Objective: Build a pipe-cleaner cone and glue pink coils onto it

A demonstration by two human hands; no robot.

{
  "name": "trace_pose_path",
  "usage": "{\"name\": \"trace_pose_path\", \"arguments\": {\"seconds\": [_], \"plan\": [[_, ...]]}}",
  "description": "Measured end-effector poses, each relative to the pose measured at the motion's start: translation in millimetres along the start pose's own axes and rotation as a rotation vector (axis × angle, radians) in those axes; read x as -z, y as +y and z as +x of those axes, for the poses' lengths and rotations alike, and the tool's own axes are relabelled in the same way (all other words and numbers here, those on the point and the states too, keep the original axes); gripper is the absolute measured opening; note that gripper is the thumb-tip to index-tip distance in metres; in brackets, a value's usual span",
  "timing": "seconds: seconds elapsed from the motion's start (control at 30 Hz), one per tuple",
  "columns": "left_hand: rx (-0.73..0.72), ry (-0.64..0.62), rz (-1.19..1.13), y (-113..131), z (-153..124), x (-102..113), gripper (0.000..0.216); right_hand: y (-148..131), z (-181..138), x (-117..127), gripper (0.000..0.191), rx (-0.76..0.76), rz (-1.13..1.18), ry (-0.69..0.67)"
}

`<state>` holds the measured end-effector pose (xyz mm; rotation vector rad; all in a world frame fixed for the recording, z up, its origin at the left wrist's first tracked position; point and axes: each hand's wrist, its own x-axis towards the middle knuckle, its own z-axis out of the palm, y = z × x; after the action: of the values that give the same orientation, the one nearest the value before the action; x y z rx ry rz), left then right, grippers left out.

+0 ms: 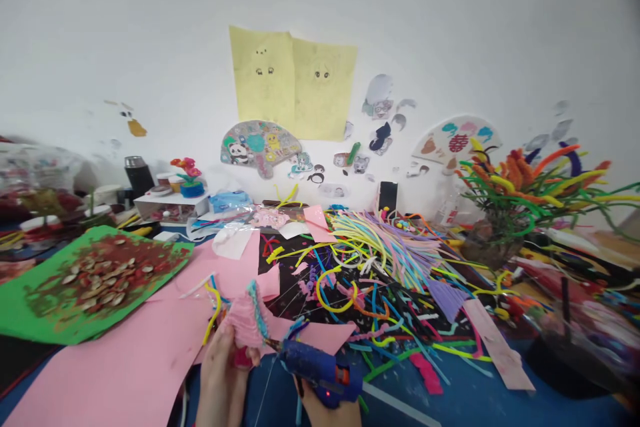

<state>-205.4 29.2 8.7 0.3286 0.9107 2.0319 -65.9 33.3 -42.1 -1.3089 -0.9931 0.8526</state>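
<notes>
My left hand [225, 363] is closed around a pink fuzzy craft piece [243, 321] that looks made of pipe cleaners, with a light blue strip [257, 310] along its right edge. A blue hot glue gun [320, 368] is gripped in my right hand [330, 408], a small red light glowing near its handle. Its nozzle points left and meets, or nearly meets, the lower end of the blue strip. Below the nozzle a thin glue thread seems to hang. Part of the right hand's fingers lies hidden behind the gun.
Pink paper [150, 340] covers the left side, beside a green sheet [20, 303] holding seed shells. Loose pipe cleaners [390, 253] spread over the middle and right. A vase of pipe-cleaner flowers [500, 233] stands at right, near a dark container [565, 360]. A white wall rises behind.
</notes>
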Motion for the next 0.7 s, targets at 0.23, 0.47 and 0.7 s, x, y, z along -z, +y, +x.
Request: {"name": "trace_pose_path", "arguments": {"seconds": [0.23,0.47,0.7], "plan": [[-0.033,-0.009,0.016,0.6,-1.0,-1.3,0.033,1.9,2.6,1.9,0.03,0.067,-0.066,-0.025],[-0.027,0.0,-0.004,1.0,-1.0,-1.5,0.033,4.1,0.5,-0.2,0.041,0.108,-0.08,-0.022],[-0.026,0.004,-0.004,1.4,-2.2,-0.9,0.034,-0.6,2.3,2.5,0.034,0.112,-0.057,-0.04]]}}
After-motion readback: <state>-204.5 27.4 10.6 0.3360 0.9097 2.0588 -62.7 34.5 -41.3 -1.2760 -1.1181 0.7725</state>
